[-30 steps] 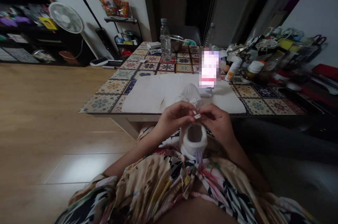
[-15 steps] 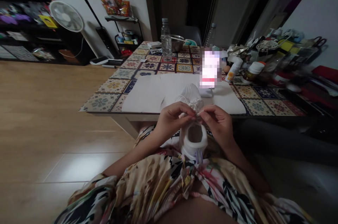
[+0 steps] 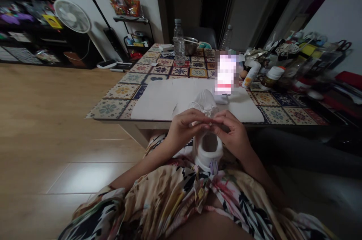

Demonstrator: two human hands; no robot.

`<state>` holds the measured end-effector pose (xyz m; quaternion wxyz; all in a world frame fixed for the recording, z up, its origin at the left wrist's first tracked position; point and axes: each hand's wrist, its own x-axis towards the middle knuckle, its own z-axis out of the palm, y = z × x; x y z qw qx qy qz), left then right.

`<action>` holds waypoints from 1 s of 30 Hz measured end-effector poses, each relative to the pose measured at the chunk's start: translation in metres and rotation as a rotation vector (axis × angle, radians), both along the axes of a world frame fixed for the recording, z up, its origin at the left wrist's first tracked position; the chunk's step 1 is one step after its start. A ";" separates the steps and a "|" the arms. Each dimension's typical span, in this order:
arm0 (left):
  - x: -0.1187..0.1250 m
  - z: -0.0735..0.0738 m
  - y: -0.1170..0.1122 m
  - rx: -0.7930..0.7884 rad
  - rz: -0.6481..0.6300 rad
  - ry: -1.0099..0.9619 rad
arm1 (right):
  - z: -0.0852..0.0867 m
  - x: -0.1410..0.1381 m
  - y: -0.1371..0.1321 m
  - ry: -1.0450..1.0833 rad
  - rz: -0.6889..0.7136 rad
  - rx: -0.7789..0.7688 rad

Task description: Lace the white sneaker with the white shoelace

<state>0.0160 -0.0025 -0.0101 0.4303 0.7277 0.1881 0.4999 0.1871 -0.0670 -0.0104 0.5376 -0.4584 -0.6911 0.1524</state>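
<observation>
A white shoe (image 3: 208, 156) rests on my lap against the table edge, its opening toward me and its toe pointing away. White laces run across its upper, and a purple tab shows at the heel. Over the lacing, my left hand (image 3: 187, 125) is closed with its fingertips pinched. My right hand (image 3: 232, 128) pinches from the other side, and the fingertips of both hands meet above the shoe's tongue. What lies between the fingertips, probably lace, is too small and covered to make out.
A white sheet (image 3: 158, 100) covers the near part of the patterned table (image 3: 107, 110). A phone (image 3: 225, 74) with a blurred screen stands on it. Farther back are a plastic bottle (image 3: 179, 43) and a metal bowl (image 3: 190, 46). Clutter with a white jar (image 3: 273, 76) fills the right side.
My two hands have drawn together, so the fingertips that were slightly apart now touch over the shoe. The shoe stays in about the same place.
</observation>
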 end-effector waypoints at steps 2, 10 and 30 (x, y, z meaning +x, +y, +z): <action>0.000 0.001 0.001 0.004 -0.009 0.054 | -0.001 0.001 0.001 0.037 0.044 -0.063; 0.002 0.000 0.003 -0.098 0.038 0.108 | 0.000 -0.002 0.001 -0.087 -0.011 0.041; 0.005 -0.021 0.039 -0.164 0.061 0.071 | 0.011 0.012 -0.004 -0.232 0.281 0.244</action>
